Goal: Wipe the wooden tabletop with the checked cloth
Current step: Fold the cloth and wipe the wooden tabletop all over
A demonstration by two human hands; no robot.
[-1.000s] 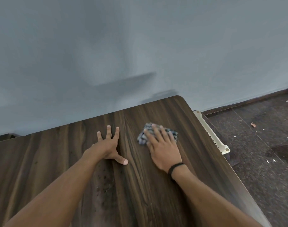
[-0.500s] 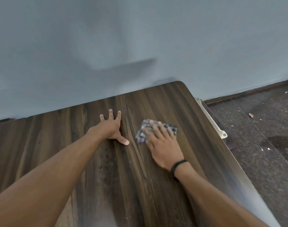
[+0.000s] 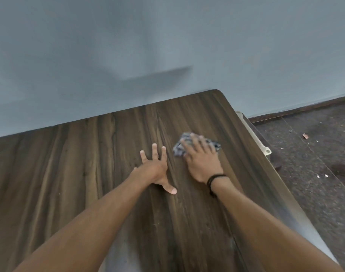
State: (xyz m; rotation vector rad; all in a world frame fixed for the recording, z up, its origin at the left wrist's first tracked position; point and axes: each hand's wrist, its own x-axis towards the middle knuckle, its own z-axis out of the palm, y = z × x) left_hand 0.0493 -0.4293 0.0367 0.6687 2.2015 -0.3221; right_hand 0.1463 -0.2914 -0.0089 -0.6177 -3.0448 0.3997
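Right hand is pushing the cloth ahead past the left hand; both are lying flat, fingers straight. Cloth is bunching, probably risking slipping out from under.

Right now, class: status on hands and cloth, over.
Right hand flat, pressing checked cloth. Left hand spread on wooden tabletop. No obstacle near cloth.

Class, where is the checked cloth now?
In the head view, the checked cloth lies on the wooden tabletop toward its far right corner, under the right hand, just right of the left hand.
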